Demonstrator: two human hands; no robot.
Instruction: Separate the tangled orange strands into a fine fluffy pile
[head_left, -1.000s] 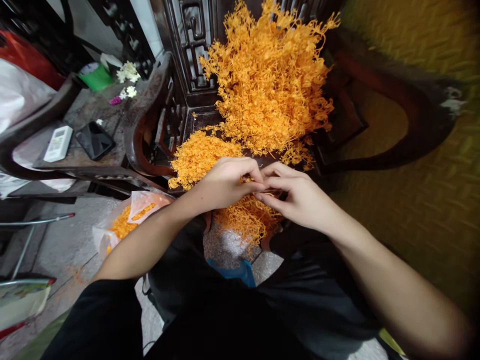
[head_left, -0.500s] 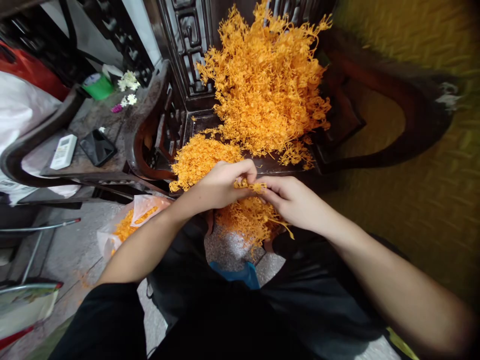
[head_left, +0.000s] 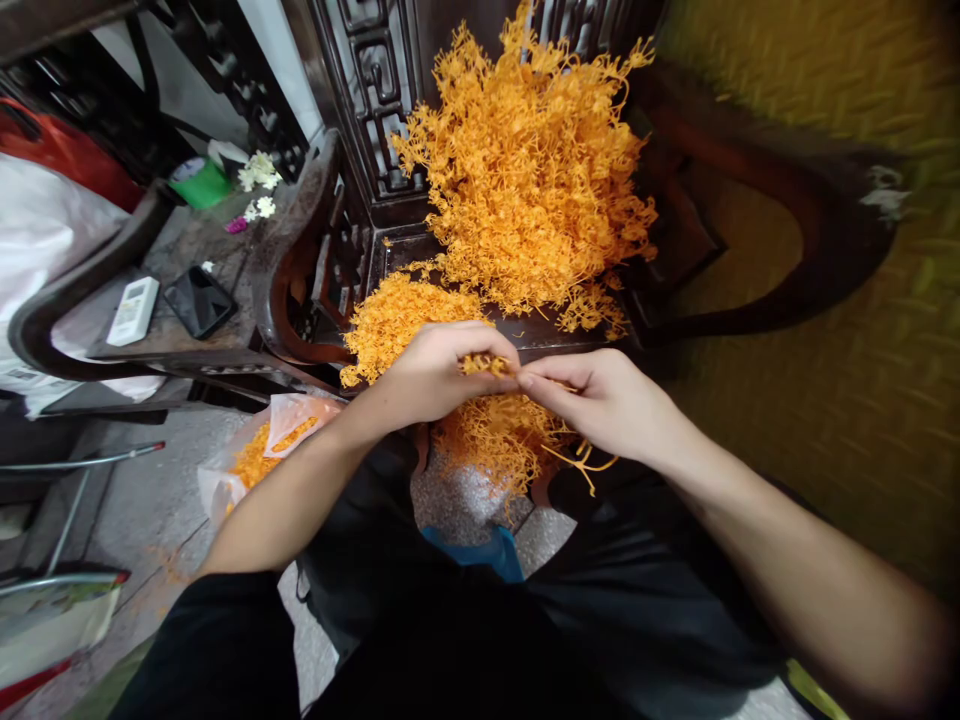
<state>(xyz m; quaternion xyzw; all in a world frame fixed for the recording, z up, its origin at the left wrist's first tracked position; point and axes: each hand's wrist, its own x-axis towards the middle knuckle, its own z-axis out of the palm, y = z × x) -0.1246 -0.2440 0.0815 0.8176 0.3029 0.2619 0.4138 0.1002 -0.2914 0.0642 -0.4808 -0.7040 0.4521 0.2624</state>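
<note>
My left hand (head_left: 442, 372) is curled around a small bunch of orange blossoms (head_left: 484, 365), which shows between thumb and fingers. Against its fingertips, my right hand (head_left: 611, 405) pinches a thin orange flower sprig, whose branched stem (head_left: 583, 462) dangles below the palm. Behind the hands, a large heap of orange branched flower sprigs (head_left: 532, 190) rests on a dark carved wooden chair (head_left: 547, 330). A lower pile of small loose orange blossoms (head_left: 405, 312) lies beside it, partly covered by my left hand. Beneath both hands is a tangle of orange stems (head_left: 491, 440).
On the left, a wooden side surface (head_left: 176, 240) carries a white remote control (head_left: 135, 311), a black phone (head_left: 199, 301), green tape (head_left: 200, 182) and white flowers (head_left: 259, 172). A plastic bag (head_left: 289, 410) with orange blossoms stands on the floor. Curved armrests (head_left: 817, 270) flank the chair.
My fingertips have come together, and the bunch in my left hand sits deeper in its grip. More branched stem now hangs below my right hand. The view has shifted slightly.
</note>
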